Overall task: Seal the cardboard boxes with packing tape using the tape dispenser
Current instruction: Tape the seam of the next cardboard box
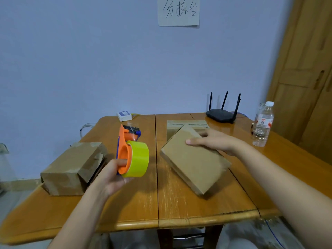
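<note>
At centre frame the right hand point(213, 142) lies spread on the flat box point(194, 164), apparently steadying it on the bench point(143, 203), while the left hand point(113, 178) grips the dispenser point(129, 155) aloft, seemingly ready to tape.

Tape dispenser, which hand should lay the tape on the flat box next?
Probably the left hand: it already grips the tape dispenser, while the right hand steadies the flat box.

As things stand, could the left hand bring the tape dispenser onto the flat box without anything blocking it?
Probably yes. The left hand grips the tape dispenser just left of the flat box, with only bare table between. The right hand rests on the box's far edge, leaving most of its top free.
</note>
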`<state>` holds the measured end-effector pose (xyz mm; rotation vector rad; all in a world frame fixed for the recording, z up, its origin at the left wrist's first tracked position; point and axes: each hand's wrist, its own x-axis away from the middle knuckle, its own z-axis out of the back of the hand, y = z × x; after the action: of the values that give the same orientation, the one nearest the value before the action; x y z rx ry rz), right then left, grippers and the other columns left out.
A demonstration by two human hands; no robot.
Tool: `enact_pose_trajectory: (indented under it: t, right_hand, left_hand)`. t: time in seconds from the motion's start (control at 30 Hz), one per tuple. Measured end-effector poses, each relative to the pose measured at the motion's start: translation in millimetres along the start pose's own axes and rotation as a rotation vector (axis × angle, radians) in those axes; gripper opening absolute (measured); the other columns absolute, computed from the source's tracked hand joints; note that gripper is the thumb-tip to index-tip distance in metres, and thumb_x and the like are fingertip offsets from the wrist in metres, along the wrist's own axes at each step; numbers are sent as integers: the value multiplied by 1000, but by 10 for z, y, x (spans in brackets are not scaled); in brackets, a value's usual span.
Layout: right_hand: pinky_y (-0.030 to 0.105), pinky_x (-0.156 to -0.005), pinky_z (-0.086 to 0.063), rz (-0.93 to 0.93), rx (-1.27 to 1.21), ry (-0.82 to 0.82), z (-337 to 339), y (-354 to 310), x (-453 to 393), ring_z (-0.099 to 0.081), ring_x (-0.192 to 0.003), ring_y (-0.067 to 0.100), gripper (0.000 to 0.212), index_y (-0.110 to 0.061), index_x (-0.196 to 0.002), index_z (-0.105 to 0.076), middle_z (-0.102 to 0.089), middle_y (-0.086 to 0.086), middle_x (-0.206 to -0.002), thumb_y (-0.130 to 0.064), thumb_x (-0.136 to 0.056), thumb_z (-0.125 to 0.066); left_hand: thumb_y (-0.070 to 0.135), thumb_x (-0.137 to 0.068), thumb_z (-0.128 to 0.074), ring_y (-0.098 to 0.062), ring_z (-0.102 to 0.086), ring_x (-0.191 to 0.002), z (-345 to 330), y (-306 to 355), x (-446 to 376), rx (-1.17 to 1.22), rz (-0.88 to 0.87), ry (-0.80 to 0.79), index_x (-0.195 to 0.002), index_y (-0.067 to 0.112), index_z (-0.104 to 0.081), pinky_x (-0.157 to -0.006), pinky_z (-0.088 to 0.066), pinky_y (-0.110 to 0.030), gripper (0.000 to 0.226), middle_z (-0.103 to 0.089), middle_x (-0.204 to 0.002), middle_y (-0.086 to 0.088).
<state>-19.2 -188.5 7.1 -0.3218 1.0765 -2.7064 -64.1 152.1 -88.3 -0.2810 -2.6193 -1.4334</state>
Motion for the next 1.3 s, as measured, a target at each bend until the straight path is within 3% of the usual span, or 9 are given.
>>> enact_pose_trajectory:
  t: [0.2,0.33,0.4,0.6,0.73,0.83,1.0,1.2,1.3]
  right_hand:
    - [41,-89,-59,-286,-474,-171,17,133,-11,-73,-101,30,70,-16,-121,-70,-75,11,-112,-71,-78,-69]
    - [43,-91,-58,-351,-539,-191,-207,356,-208,-70,-101,25,70,-12,-125,-65,-70,7,-114,-67,-82,-68]
    - [45,-95,-57,-380,-439,-197,-335,424,-263,-62,-90,24,66,-7,-127,-60,-60,9,-105,-61,-89,-63]
    - [38,-76,-62,-311,-66,108,-415,303,-276,-69,-93,26,58,-2,-129,-55,-68,11,-110,-51,-98,-56]
    - [43,-83,-60,-239,-217,27,-237,33,-138,-68,-101,27,82,-8,-133,-58,-67,10,-121,-76,-88,-48]
    - [54,-104,-48,-212,10,-152,-216,-232,6,-54,-127,34,119,-7,-147,-45,-52,12,-147,-94,-66,-52]
    - [42,-108,-40,-210,622,-188,-447,-497,70,-45,-135,36,111,5,-152,-28,-34,19,-158,-81,-84,-45]
    - [39,-86,-52,-201,697,-225,-302,-458,-92,-60,-116,36,102,2,-147,-39,-55,15,-137,-65,-78,-72]
    - [53,-102,-49,-226,710,-161,-281,-372,-173,-55,-123,42,108,0,-158,-8,-46,18,-148,-52,-86,-69]
  left_hand:
    - [1,-47,-81,-40,-54,-129,-105,-89,21,-18,53,-49,-141,10,-48,-75,-57,-44,100,-56,-136,-29]
    - [-2,-76,-56,-24,-71,-71,-327,-217,98,-69,75,-65,-105,5,-57,-55,-59,-34,30,-70,-78,-17]
    - [-4,-80,-51,-21,-69,-60,-399,-245,126,-74,69,-43,-99,7,-56,-50,-58,-32,23,-68,-68,-12]
    - [2,-70,-59,-43,-54,-128,-338,-247,63,28,84,-22,-139,10,-47,-70,-59,-43,71,-57,-134,-31]
    - [2,-69,-63,-41,-57,-126,-330,-222,24,48,59,-56,-140,15,-47,-78,-56,-45,75,-60,-134,-24]
    - [1,-70,-62,-40,-56,-127,-417,-242,15,43,82,-88,-136,17,-49,-74,-58,-44,69,-57,-136,-26]
    - [2,-66,-64,-41,-56,-127,-546,-254,0,46,76,-72,-127,15,-52,-90,-52,-47,63,-58,-134,-26]
    - [2,-67,-65,-39,-55,-128,-580,-215,27,2,73,-102,-124,14,-56,-96,-51,-48,58,-60,-134,-24]
    - [4,-56,-81,-41,-54,-129,-489,-138,-3,-54,35,-152,-135,14,-53,-108,-43,-52,85,-57,-138,-24]
